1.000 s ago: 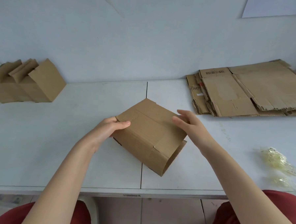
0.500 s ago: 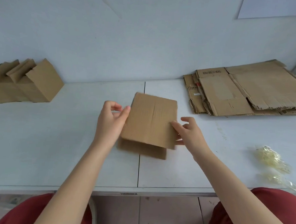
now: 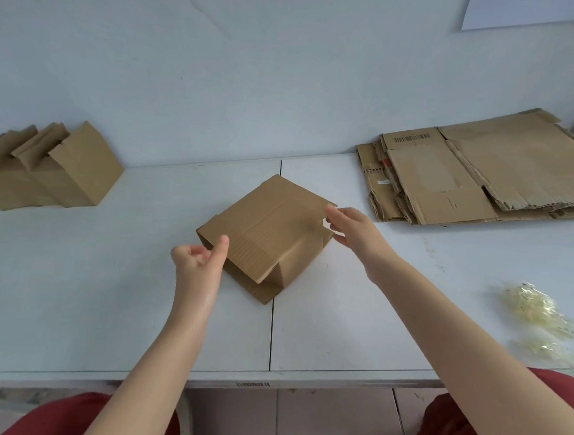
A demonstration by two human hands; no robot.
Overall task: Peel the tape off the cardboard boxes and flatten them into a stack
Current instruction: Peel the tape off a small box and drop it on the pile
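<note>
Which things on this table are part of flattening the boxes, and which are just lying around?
Job: centre box, pinched by the right hand; unflattened boxes at left; flattened stack; peeled tape wads.
Lying about: white sheet on the wall; barcode label on the table.

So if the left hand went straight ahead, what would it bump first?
Most likely the cardboard box: the left hand points at its near edge, thumb right beside it, though depth is unclear.

Nothing legible here: only a barcode [image 3: 412, 138] on the flattened cardboard [image 3: 514, 169] and a barcoded sticker [image 3: 252, 384] on the worktop [image 3: 75, 289] edge.
</note>
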